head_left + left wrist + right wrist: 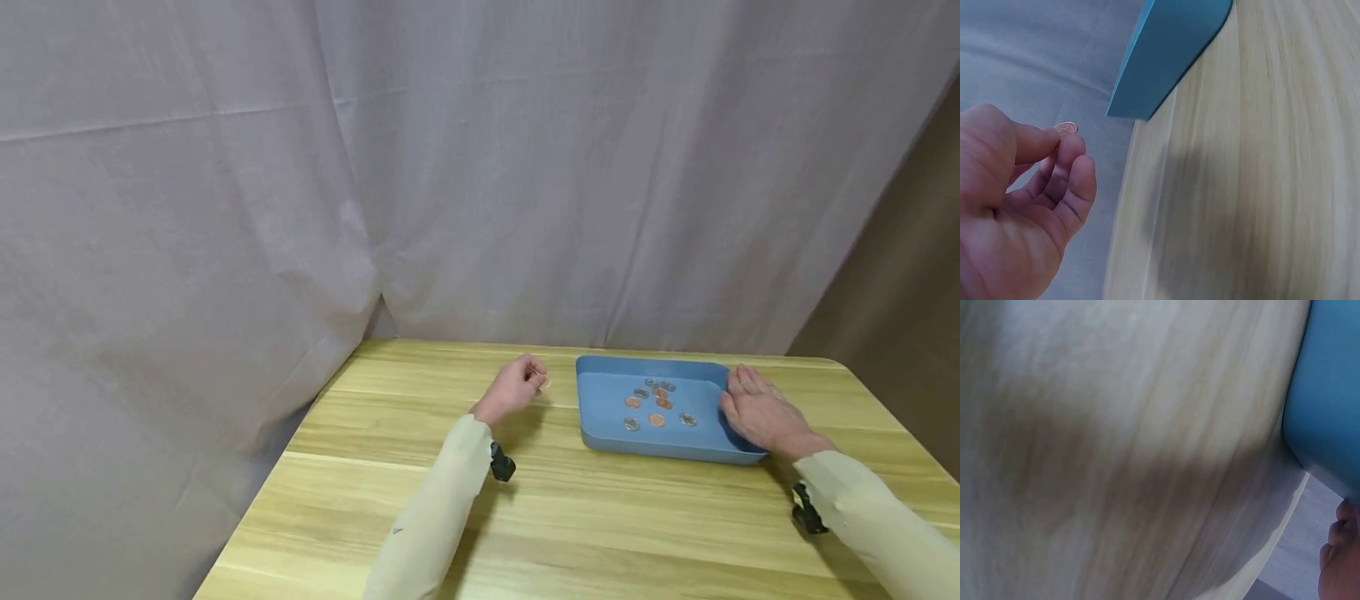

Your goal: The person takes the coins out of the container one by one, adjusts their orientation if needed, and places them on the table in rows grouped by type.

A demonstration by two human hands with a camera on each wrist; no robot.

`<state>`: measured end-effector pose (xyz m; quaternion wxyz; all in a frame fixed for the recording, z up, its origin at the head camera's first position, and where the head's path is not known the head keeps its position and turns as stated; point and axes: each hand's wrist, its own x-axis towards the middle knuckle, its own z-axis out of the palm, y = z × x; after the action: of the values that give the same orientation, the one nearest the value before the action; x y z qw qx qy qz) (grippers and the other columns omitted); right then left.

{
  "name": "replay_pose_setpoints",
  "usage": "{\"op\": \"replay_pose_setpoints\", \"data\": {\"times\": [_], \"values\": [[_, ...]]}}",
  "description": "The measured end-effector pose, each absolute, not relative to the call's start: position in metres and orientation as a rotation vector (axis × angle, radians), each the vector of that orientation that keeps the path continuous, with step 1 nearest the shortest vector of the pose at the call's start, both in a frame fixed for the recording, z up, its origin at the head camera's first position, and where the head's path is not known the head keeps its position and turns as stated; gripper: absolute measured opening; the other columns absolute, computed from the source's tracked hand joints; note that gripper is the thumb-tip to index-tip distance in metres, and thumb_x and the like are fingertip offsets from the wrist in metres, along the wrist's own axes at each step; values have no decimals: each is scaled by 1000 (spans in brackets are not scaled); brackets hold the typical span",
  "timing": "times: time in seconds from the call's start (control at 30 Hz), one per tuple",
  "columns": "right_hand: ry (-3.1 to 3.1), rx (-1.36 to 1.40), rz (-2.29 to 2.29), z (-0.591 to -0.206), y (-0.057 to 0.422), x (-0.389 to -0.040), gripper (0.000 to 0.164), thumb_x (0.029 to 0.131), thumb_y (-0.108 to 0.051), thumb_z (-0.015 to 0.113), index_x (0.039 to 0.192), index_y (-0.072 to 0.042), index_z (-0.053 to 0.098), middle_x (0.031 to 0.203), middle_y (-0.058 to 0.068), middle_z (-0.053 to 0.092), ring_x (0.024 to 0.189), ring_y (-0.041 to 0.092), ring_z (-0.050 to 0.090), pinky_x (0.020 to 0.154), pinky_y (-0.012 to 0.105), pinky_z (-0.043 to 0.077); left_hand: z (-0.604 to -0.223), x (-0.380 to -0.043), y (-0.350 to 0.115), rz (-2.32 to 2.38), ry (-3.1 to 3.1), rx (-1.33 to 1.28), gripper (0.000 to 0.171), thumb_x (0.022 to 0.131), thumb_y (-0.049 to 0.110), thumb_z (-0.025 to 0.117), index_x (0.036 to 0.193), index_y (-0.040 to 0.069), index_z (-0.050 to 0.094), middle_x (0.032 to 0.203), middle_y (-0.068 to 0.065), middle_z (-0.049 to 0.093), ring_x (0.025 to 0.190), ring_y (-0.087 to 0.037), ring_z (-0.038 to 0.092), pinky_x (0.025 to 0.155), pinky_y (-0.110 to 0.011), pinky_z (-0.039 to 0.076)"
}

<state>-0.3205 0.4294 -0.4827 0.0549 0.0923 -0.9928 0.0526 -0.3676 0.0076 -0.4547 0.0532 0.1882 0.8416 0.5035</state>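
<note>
Between thumb and fingertip my left hand (517,385) pinches a copper-coloured coin (1066,129), held above the table to the left of a blue tray (600,437). My right hand (763,410) rests on the tray's right rim, its fingers fairly straight. Inside the tray lie several loose coins, some copper-coloured like the coin (657,420) near the front, others silver like the coin (688,419) towards the right. Only the fingers (1341,550) of the right hand show at the edge of the right wrist view, against the tray's outer wall (1329,394).
The tray stands on a wooden table (600,517) near its back edge. A grey curtain (495,183) hangs behind and to the left. Both forearms wear pale sleeves (442,500) with small black cameras (502,462) at the wrists.
</note>
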Motion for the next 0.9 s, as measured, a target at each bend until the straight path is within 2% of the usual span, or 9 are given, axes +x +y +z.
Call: {"op": "replay_pose_setpoints", "data": {"times": [0.17,0.37,0.43,0.9], "values": [[-3006,283,164,-483,427,-320,65,106,-30,27,142,24,21,148,46,17,141,57,17,113,66,18,-458,-370,-7,1465,2593,602,8,102,17,53,103,10,56,102,-16,67,90,-35,66,59,-23,45],[-3000,283,165,-484,426,-320,65,106,-31,27,142,23,22,148,45,19,141,56,17,112,66,19,-459,-374,-27,1318,2708,608,5,100,16,56,102,12,57,94,-6,65,76,-14,60,61,-22,45],[-2999,278,169,-484,426,-320,65,107,-31,28,142,23,22,148,45,18,141,56,17,113,66,19,-458,-374,-33,1280,2735,600,6,100,17,57,102,11,58,92,-6,65,74,-11,57,62,-23,45],[-3007,270,179,-483,429,-319,66,107,-32,28,143,22,20,150,44,15,142,56,14,114,64,18,-459,-378,-70,1193,2737,548,7,98,14,58,102,9,60,98,-7,65,85,-16,58,71,-27,48]]}}
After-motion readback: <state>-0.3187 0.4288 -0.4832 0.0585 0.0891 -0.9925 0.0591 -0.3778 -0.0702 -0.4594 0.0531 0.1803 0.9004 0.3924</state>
